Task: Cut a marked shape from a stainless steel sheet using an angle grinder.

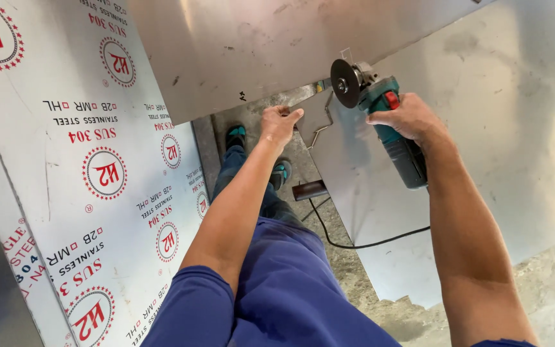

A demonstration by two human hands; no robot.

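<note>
- At 1 o'clock, right hand [406,119] is clenching the teal angle grinder [387,115] by its body; it looks heavy, rigid.
- Left hand [279,123] is gripping the bare steel sheet's [239,45] thin, probably sharp edge.

I take the bare steel sheet [277,51] ahead of me as my landmark. My left hand [279,123] grips its near edge. Just right of that edge my right hand [406,117] holds the angle grinder [380,109], its disc [345,82] turned toward the sheet. A second bare sheet [483,160] lies right of the landmark, under the grinder. The film-covered sheet [85,180] lies left of it. My feet [236,136] stand below its edge on the floor [348,270], where the power cord [361,243] trails.
</note>
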